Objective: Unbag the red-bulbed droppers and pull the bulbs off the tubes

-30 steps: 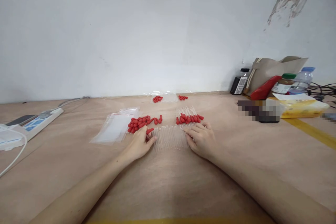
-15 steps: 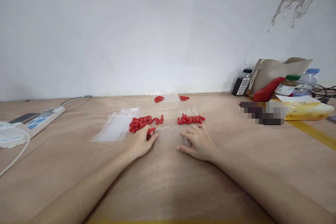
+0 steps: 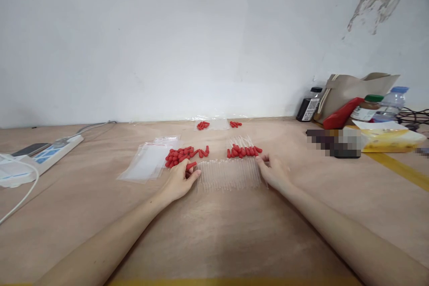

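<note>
A row of clear glass tubes (image 3: 229, 175) lies side by side on the wooden table (image 3: 214, 232) between my hands. My left hand (image 3: 180, 179) rests at the row's left end with its fingers curled around a red rubber cap (image 3: 191, 166). My right hand (image 3: 275, 170) sits at the row's right end, fingers bent against the tubes. Behind my left hand is a pile of loose red caps (image 3: 179, 155). Behind the row lie several tubes fitted with red caps (image 3: 244, 150).
Clear zip bags (image 3: 147, 163) lie left of the caps. Small packed bags (image 3: 217, 124) sit near the wall. A power strip (image 3: 43, 155) with a cable is far left. Bottles, a paper bag (image 3: 351, 94) and a tissue pack (image 3: 385, 137) crowd the right.
My right hand has slid from the middle of the tube row to its right end, uncovering the tubes. My left hand has stayed put.
</note>
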`<state>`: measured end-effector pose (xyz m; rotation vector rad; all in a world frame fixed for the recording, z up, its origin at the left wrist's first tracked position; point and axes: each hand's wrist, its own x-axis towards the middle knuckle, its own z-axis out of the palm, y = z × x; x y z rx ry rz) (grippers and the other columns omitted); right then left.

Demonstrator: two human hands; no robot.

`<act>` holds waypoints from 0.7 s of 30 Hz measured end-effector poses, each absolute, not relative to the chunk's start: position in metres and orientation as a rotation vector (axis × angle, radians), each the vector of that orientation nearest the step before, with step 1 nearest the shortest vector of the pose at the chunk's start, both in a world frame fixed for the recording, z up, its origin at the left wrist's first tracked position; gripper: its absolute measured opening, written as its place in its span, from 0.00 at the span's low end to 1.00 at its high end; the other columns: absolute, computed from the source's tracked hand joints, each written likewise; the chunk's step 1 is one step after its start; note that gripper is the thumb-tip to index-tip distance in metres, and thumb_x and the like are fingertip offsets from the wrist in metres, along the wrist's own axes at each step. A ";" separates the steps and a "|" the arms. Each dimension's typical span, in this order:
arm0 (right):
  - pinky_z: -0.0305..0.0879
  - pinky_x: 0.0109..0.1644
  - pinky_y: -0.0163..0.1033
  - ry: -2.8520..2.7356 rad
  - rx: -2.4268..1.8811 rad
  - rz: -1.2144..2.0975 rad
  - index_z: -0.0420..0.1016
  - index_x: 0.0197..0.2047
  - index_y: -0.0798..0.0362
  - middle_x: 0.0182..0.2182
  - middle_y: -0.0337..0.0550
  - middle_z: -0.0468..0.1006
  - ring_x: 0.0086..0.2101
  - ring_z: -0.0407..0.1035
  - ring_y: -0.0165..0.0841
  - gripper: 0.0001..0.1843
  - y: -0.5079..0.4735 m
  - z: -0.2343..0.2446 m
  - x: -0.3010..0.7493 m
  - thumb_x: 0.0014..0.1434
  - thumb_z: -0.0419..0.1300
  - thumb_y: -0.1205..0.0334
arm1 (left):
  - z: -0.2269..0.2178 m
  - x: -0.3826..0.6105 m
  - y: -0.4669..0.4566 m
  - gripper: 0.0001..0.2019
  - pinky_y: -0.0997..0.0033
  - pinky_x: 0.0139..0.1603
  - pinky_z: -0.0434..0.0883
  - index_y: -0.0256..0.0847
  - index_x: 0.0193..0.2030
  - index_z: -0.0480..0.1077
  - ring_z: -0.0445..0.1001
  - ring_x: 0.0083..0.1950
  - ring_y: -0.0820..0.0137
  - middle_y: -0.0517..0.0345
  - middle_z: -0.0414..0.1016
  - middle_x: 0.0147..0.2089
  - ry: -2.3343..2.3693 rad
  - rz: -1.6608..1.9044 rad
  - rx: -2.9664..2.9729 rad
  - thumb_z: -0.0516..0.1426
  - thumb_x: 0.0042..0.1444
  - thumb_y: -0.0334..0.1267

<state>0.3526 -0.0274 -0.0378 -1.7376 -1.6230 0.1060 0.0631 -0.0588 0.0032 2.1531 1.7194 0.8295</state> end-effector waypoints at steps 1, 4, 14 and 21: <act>0.52 0.29 0.37 -1.625 -1.740 0.141 0.68 0.29 0.51 0.27 0.44 0.74 0.28 0.66 0.34 0.17 -0.027 -0.039 0.352 0.56 0.47 0.49 | 0.003 0.063 -0.059 0.11 0.70 0.30 0.63 0.42 0.25 0.54 0.68 0.30 0.69 0.59 0.69 0.29 1.715 0.828 2.153 0.51 0.52 0.44; 0.52 0.28 0.36 -1.630 -1.720 0.208 0.66 0.29 0.51 0.26 0.42 0.74 0.27 0.67 0.35 0.16 -0.028 -0.039 0.349 0.56 0.47 0.49 | 0.003 0.061 -0.059 0.12 0.70 0.29 0.62 0.42 0.25 0.54 0.66 0.29 0.70 0.60 0.66 0.27 1.739 0.835 2.213 0.50 0.53 0.45; 0.51 0.28 0.36 -1.686 -1.683 0.217 0.66 0.30 0.52 0.25 0.42 0.73 0.24 0.65 0.33 0.16 -0.030 -0.037 0.344 0.55 0.47 0.49 | 0.036 0.048 -0.024 0.13 0.62 0.40 0.56 0.42 0.34 0.67 0.65 0.41 0.63 0.54 0.70 0.36 2.007 0.762 2.724 0.42 0.59 0.40; 0.51 0.29 0.37 -1.681 -1.727 0.292 0.66 0.32 0.51 0.26 0.42 0.72 0.26 0.65 0.34 0.16 -0.034 -0.032 0.342 0.55 0.46 0.48 | 0.016 0.057 -0.003 0.08 0.62 0.40 0.54 0.42 0.38 0.65 0.67 0.40 0.61 0.54 0.72 0.35 2.004 0.701 2.700 0.51 0.53 0.40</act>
